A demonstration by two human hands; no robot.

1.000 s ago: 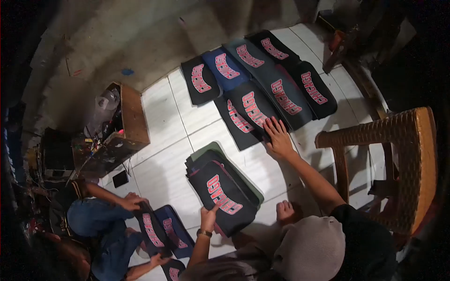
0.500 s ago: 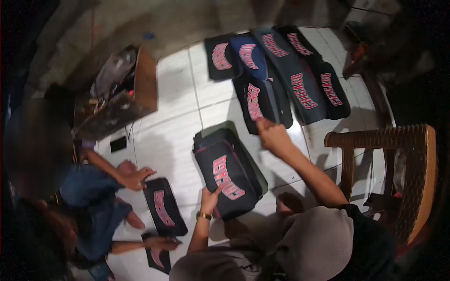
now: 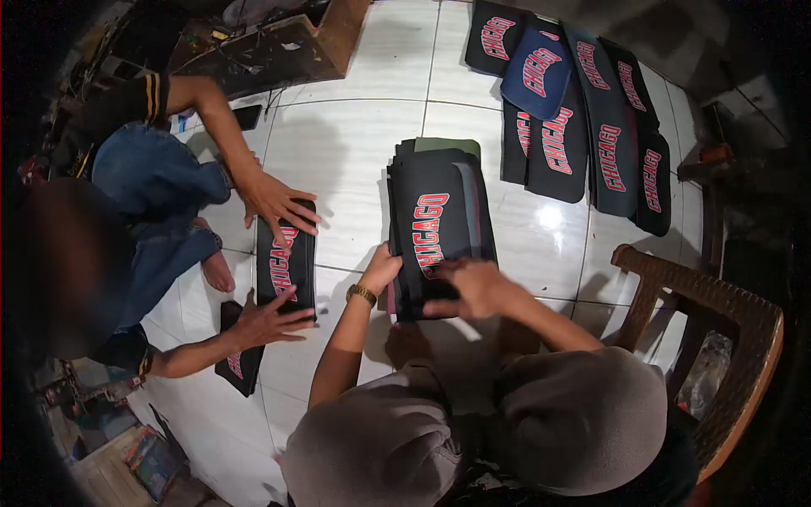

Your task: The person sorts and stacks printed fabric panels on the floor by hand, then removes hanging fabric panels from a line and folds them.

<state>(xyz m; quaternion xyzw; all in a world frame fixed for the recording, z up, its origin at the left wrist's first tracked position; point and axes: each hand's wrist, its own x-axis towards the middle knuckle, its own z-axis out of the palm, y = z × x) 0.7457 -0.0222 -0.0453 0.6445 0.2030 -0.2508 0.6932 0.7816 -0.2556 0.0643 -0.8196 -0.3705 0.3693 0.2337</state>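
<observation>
A stack of dark fabric pieces (image 3: 435, 177) with red CHICAGO lettering lies on the tiles in front of me; green and grey pieces show beneath the top one. My left hand (image 3: 380, 272), with a watch on the wrist, grips the stack's left edge, fingertips partly hidden. Blurred by motion, my right hand (image 3: 473, 289) is over the stack's lower end, thumb and fingers apart. Overlapping lettered pieces (image 3: 608, 144) lie at the upper right, with a blue one (image 3: 534, 72) on top of black ones.
At the left a seated person's hands (image 3: 270, 203) rest on another dark lettered stack (image 3: 287, 266), with a smaller black piece (image 3: 238, 355) beside it. A wooden box (image 3: 338, 38) is at the top, a woven brown chair (image 3: 701, 296) at the right, a phone (image 3: 247, 117) near the box.
The view has shifted. My right hand has come back from the far pieces to the near stack. The other person's hands have moved onto their own stack.
</observation>
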